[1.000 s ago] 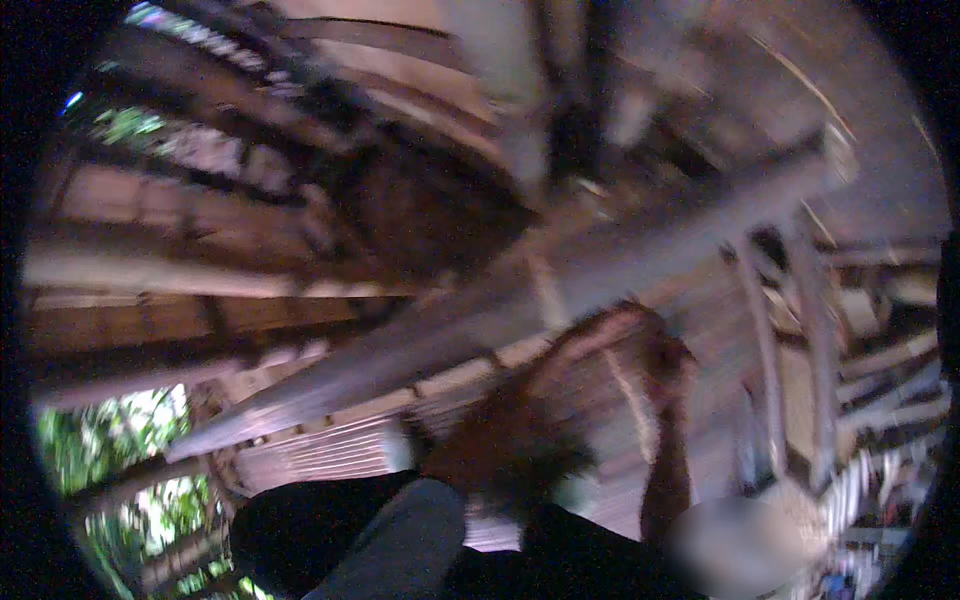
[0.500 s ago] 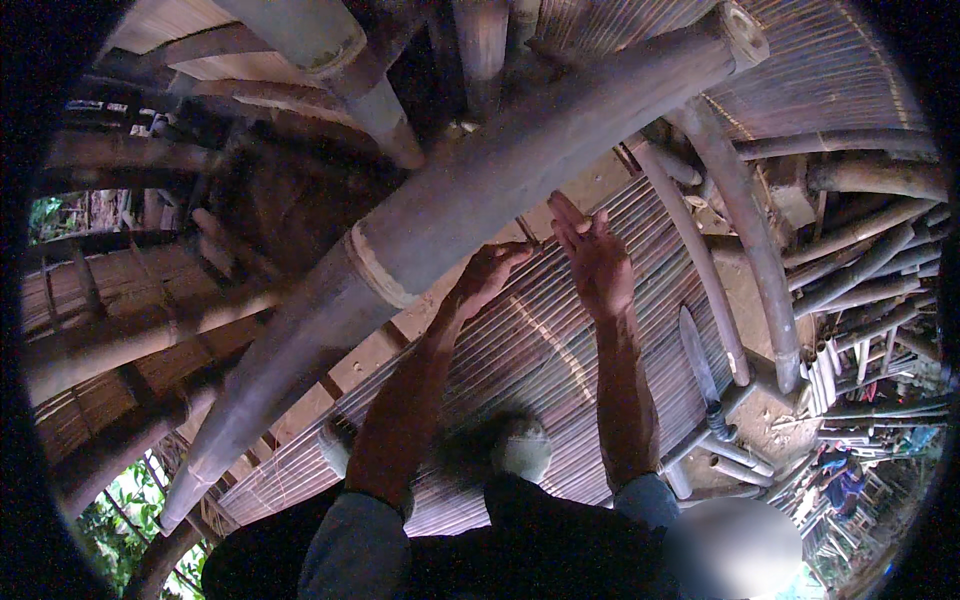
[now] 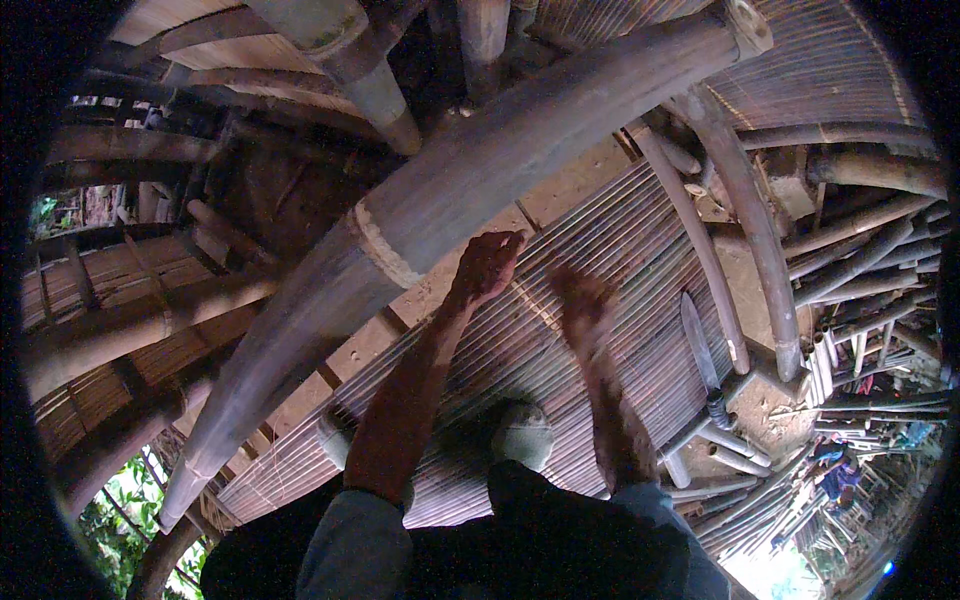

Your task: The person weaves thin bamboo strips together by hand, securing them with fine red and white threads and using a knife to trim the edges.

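Note:
My left hand (image 3: 488,268) is closed above the slatted floor (image 3: 640,290), just below a thick bamboo pole (image 3: 480,180). Its fingers are pinched together, and whatever they hold, if anything, is hidden. To its right, my right hand (image 3: 585,300) hovers over the same slats, smeared by motion, so its fingers cannot be made out. The pole slants from the lower left to the upper right, and neither hand appears to touch it. A pale binding strip (image 3: 535,302) crosses the slats between the hands.
A long-bladed machete (image 3: 702,352) lies on the slats at the right. Beyond it stand slanting bamboo posts (image 3: 757,235) and a stack of bamboo poles (image 3: 870,270). More bamboo beams (image 3: 150,325) fill the left. Another person (image 3: 838,475) is far off at the lower right.
My right hand has drawn back toward me from near the pole, its fingers now blurred. My left hand has turned slightly and stays closed in about the same place.

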Demonstrator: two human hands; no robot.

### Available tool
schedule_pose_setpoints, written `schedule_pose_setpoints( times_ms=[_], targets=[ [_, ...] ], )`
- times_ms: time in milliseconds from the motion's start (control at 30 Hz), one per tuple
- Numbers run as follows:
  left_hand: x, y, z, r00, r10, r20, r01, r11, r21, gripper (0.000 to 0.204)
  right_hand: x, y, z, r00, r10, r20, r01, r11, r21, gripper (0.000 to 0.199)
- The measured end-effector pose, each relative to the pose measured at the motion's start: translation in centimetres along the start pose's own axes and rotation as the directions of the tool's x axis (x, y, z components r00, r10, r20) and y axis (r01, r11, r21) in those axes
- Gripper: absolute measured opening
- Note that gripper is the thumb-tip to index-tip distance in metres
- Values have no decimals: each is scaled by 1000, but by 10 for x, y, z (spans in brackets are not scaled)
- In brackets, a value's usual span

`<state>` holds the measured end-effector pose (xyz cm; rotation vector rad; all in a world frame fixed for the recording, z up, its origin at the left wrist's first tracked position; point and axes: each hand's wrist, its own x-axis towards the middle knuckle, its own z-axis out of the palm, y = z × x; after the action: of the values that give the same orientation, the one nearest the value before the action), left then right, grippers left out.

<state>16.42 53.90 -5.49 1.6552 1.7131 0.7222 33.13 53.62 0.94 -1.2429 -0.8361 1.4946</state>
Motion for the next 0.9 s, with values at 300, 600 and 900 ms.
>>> schedule_pose_setpoints(
  times_ms=[300, 600, 900],
  targets=[
    [-27, -33, 23, 999, 12, -44, -11, 999, 36, 29, -38, -58, 11, 311, 339, 888, 776, 448, -443, 34],
    [-134, -41, -52, 975, -54, -217, 87, 985, 147, 30, -53, -61, 121, 157, 483, 862, 705, 556, -440, 31],
    [-340, 9, -258, 781, -571, 252, 192, 604, 774, 31, -58, 57, 151, 225, 168, 960, 832, 479, -279, 27]
  ],
)
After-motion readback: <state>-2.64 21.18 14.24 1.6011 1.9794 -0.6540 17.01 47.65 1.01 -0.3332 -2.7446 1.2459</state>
